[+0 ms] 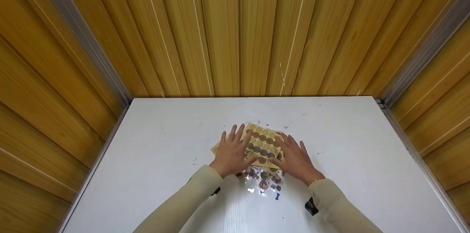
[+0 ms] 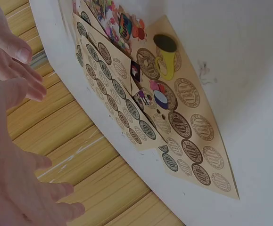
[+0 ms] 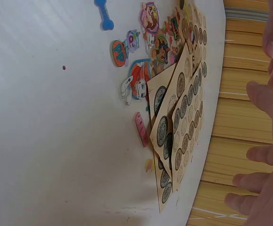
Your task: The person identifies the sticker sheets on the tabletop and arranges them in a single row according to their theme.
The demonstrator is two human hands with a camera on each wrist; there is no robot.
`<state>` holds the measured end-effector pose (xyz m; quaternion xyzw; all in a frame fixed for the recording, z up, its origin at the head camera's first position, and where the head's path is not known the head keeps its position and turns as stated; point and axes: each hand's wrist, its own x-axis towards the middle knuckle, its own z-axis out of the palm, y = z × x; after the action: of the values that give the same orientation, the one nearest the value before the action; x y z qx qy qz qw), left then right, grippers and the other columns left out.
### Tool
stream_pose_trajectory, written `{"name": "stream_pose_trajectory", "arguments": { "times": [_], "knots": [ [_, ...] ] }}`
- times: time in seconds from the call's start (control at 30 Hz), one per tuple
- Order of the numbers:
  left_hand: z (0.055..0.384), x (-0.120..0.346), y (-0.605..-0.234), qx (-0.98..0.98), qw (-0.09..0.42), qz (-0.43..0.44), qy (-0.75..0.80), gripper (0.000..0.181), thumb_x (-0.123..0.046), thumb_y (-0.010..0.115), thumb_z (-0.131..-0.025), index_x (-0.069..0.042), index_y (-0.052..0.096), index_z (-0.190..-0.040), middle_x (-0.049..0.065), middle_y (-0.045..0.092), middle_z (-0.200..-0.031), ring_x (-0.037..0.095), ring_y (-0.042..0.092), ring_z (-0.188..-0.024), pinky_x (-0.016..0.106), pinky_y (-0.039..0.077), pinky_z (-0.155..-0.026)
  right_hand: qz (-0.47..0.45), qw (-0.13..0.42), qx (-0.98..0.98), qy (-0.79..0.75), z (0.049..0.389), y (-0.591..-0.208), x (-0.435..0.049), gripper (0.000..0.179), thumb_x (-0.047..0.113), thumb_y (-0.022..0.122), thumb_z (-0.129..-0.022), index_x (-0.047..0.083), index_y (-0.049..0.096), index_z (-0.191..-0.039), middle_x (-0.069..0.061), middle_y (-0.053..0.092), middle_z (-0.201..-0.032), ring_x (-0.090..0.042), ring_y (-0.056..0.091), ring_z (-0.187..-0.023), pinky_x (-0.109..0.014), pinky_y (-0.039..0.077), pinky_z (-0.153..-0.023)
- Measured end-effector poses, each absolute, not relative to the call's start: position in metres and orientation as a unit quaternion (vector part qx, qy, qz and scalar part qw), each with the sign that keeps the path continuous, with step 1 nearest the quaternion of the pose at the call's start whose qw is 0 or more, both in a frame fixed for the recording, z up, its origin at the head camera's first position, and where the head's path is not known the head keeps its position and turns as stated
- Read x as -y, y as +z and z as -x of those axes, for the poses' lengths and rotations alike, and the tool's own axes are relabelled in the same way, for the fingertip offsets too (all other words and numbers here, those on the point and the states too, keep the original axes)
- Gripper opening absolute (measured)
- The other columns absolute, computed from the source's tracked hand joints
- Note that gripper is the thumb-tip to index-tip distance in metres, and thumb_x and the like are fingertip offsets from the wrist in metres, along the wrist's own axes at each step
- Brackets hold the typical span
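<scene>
Your left hand [image 1: 231, 156] is over the left edge of the top sheet of round stickers [image 1: 262, 145], its fingers straight and spread, gripping nothing. A lower sheet [image 2: 204, 160] juts out to the left of the top sheet, with a yellow horn sticker [image 2: 168, 57] lying on it; if you squared up the paper, that horn would probably slide off or get trapped between layers. Along the top sheet's near edge sits a heap of loose stickers [image 1: 263, 183], so a push from either side could scatter it or crease the overlapping corners. A blue bone sticker [image 1: 277, 196] lies well out on the near side of the top sheet, on the table [image 1: 165, 134], where a dragging sleeve might catch it. A pink strip sticker [image 3: 141, 129], just beside the paper, could get tucked under. Your right hand [image 1: 296, 158] is at the top sheet's right edge, its fingers spread and released too. Counted from the left: one horn, at least three overlapping sheets, one bone, one strip; the heap overlaps too much to count surely.
</scene>
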<state>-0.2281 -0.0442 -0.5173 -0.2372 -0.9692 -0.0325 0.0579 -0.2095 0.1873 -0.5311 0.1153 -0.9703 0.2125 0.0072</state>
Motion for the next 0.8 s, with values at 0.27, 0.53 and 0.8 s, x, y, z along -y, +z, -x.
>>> {"name": "stream_pose_trajectory", "arguments": {
  "times": [0.27,0.53,0.8],
  "knots": [
    [0.231,0.043,-0.525,0.972,0.045,0.227,-0.042,0.082,-0.069,0.039,-0.091,-0.026,0.014,-0.156,0.009,0.016,-0.163,0.035,0.018,-0.149,0.059,0.022,-0.116,-0.104,-0.004,0.968,0.228,0.21,-0.541,-0.189,0.078,0.046,0.068,-0.086,0.012,0.036,-0.149,-0.016,0.028,-0.158,-0.041,0.022,-0.146,-0.064,0.009,-0.116],
    [0.235,0.043,-0.532,0.974,0.03,0.217,-0.056,0.082,-0.064,0.046,-0.091,-0.026,0.014,-0.156,0.01,0.019,-0.162,0.036,0.023,-0.147,0.059,0.024,-0.115,-0.097,-0.011,0.967,0.234,0.214,-0.55,-0.192,0.076,0.047,0.069,-0.085,0.014,0.04,-0.147,-0.016,0.029,-0.157,-0.04,0.023,-0.146,-0.066,0.01,-0.116],
    [0.239,0.044,-0.537,0.977,0.011,0.205,-0.056,0.08,-0.062,0.045,-0.092,-0.024,0.016,-0.156,0.011,0.021,-0.161,0.035,0.025,-0.147,0.057,0.027,-0.115,-0.093,-0.021,0.966,0.24,0.218,-0.557,-0.19,0.077,0.047,0.07,-0.084,0.014,0.039,-0.147,-0.016,0.028,-0.157,-0.038,0.024,-0.146,-0.066,0.011,-0.115]
  ]
}}
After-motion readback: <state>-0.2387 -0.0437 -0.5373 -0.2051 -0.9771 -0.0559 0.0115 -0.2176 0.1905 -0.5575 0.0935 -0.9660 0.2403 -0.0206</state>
